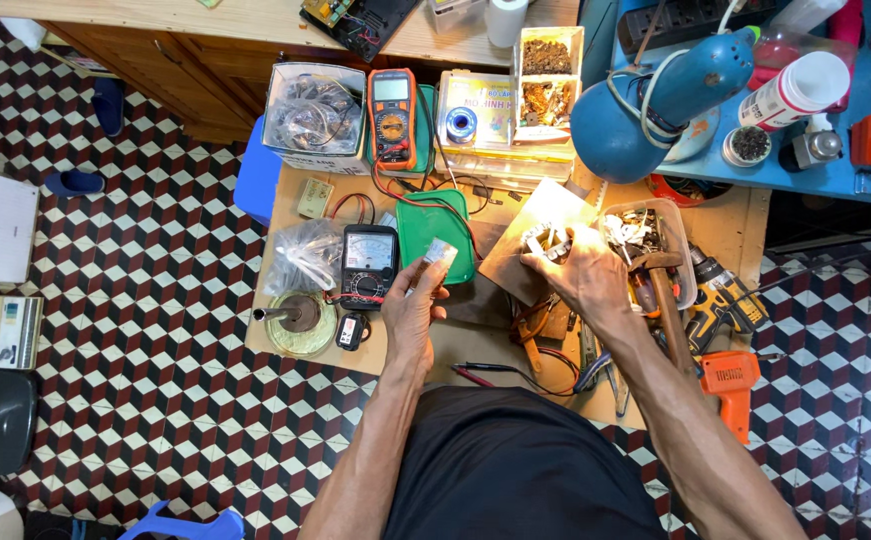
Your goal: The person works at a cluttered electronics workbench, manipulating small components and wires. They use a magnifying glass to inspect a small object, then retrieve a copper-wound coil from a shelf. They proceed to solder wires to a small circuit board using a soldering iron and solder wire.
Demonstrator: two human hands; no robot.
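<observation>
Landmark: the green tray (433,232) at the middle of the worktop (725,222).

Far left of the tray, a clear plastic bag (300,255) and a round solder-pot stand (300,322). Just left, touching its edge, a black analogue meter (368,265); above and behind, an orange-cased digital multimeter (392,117).

At the tray's lower right corner, the left hand (413,312), fingers (425,272) pinching a small silvery rectangular component (440,252), held up over the tray rim. Probably light, stiff and smooth-faced, so likely slippery; best gripped by its narrow edges, gently, any thin leads looking bendable.

Right of the tray, the right hand (577,272), fingers curled and pressed around small metal parts (543,240) over a brown board (533,222); exact grip hard to make out. Parts likely hard, light, easily dropped.

Farther right, a clear tub of hardware (650,235), a wooden-handled hammer (667,305), a yellow-black drill (720,300). Below and right of the tray, an orange tool (730,385). Up beyond, a blue lamp (655,100).
</observation>
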